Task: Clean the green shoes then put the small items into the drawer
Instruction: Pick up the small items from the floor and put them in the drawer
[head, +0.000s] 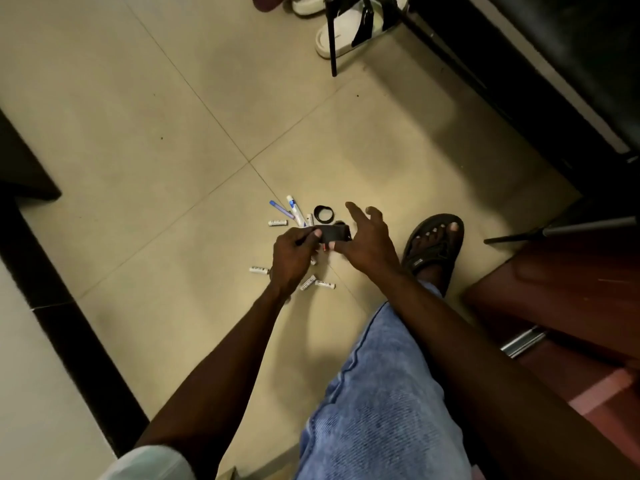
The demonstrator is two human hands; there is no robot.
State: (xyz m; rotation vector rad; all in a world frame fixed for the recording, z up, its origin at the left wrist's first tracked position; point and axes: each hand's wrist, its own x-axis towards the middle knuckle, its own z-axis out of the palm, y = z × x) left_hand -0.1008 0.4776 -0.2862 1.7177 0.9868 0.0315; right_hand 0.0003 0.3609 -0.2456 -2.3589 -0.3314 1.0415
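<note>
1. Low over the floor tiles (145, 109), near the middle of my view, I see a small black block (334, 233) held between both hands.
2. My left hand (292, 258) has its fingers curled round the block's left end, thumb on top, so it is grasping the block.
3. My right hand (367, 240) touches the block's right end with the thumb and one lower finger; the forefinger and other fingers are spread and point away. It looks like a light pinch on the block.
4. Just beyond the hands lie the small items: a black ring (324, 214), a white tube with blue print (295, 210) and a blue pen-like stick (280, 208), close together and partly touching.
5. White batteries are scattered around them: one to the left of the tube (278, 223), one near my left wrist (259, 270), two just right of that wrist (318, 283).
6. I cannot see green shoes or an open drawer from this view.
7. To the right, my foot in a dark sandal (434, 249) stands on the tile, with a blue denim leg (377, 393) nearer me.
8. At the far edge lie white slippers (349, 32) beside black metal legs (332, 39).
9. A reddish wooden panel (561, 292) fills the near right.
</note>
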